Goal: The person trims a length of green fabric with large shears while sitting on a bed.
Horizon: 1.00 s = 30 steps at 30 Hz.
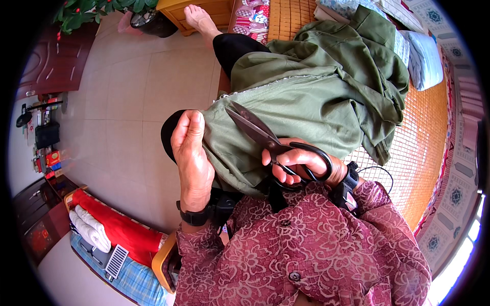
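Observation:
A large piece of olive-green cloth point(291, 97) lies over my lap and spreads to the right, with a pale frayed edge along its upper left part. My left hand point(193, 153) is closed at the cloth's left edge, thumb on top; its other fingers are partly hidden. In my right hand point(301, 160) is a pair of black-handled scissors point(255, 128), my fingers through the loops. The dark blades look closed, lie over the cloth and point up and left toward its frayed edge.
I sit on a bed with a tan tile-like mat point(426, 137). Folded bedding point(422, 58) is at the right. Leftward is a tiled floor point(122, 102), with a potted plant point(153, 23) at the top and a bench with a red cloth point(122, 222) at lower left.

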Each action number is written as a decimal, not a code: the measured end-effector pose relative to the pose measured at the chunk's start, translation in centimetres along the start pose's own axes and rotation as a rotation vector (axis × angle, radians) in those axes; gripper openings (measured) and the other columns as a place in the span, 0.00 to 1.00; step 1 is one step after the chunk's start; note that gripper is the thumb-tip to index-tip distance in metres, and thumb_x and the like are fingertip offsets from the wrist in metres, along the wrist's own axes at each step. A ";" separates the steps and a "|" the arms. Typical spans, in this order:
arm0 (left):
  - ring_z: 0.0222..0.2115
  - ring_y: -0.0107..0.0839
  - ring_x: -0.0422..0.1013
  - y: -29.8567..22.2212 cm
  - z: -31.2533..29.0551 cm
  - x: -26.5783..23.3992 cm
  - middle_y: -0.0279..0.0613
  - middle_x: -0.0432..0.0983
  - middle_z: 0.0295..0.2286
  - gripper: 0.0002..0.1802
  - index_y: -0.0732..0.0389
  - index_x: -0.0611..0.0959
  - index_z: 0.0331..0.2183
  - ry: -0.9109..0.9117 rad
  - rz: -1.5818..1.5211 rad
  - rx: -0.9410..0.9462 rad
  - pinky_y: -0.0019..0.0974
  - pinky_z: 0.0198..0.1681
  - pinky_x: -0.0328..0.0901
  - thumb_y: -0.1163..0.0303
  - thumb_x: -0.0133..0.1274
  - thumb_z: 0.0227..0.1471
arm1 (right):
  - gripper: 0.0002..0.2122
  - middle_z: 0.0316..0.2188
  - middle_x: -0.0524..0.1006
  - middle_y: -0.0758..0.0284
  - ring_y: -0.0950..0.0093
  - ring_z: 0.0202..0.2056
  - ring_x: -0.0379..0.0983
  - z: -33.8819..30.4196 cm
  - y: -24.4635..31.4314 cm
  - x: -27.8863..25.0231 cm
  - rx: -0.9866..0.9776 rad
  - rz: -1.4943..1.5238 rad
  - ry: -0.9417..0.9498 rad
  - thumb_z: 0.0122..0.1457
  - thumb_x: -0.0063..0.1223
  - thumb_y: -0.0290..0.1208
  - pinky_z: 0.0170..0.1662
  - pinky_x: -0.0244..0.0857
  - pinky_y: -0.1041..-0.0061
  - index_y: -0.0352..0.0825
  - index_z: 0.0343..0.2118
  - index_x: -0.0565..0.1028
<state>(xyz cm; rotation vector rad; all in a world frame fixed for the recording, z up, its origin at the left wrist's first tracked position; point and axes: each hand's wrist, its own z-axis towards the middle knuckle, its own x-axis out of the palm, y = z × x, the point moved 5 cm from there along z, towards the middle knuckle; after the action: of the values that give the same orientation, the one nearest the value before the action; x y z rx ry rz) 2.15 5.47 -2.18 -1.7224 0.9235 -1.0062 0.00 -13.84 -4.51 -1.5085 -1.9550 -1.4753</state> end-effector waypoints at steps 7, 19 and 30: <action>0.26 0.15 0.54 0.3 -0.2 0.0 0.24 0.60 0.22 0.12 0.61 0.72 0.25 0.020 0.021 -0.034 0.21 0.32 0.52 0.65 0.46 0.58 | 0.16 0.20 0.70 0.70 0.84 0.20 0.63 0.4 0.1 0.2 -0.058 0.023 -0.018 0.57 0.43 0.39 0.23 0.55 0.86 0.31 0.42 0.68; 0.24 0.14 0.52 2.8 -1.3 -0.7 0.23 0.58 0.20 0.13 0.62 0.71 0.24 0.210 0.310 -0.099 0.22 0.25 0.50 0.67 0.44 0.59 | 0.17 0.20 0.68 0.68 0.81 0.18 0.58 1.2 3.5 -1.6 -0.455 0.503 -0.113 0.58 0.44 0.42 0.19 0.49 0.85 0.34 0.43 0.64; 0.32 0.19 0.64 0.7 -0.1 -0.5 0.34 0.72 0.29 0.13 0.65 0.75 0.29 0.040 -0.048 -0.010 0.24 0.41 0.57 0.64 0.45 0.58 | 0.19 0.19 0.71 0.68 0.82 0.19 0.63 -1.2 0.0 -1.3 0.019 0.077 -0.145 0.51 0.48 0.39 0.22 0.56 0.85 0.31 0.41 0.68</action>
<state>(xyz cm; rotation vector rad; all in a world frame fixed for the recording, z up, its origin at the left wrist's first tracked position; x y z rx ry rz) 1.80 5.70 -2.90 -1.7455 0.9180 -1.0723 0.15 -15.55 -4.87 -1.7048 -1.9601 -1.3468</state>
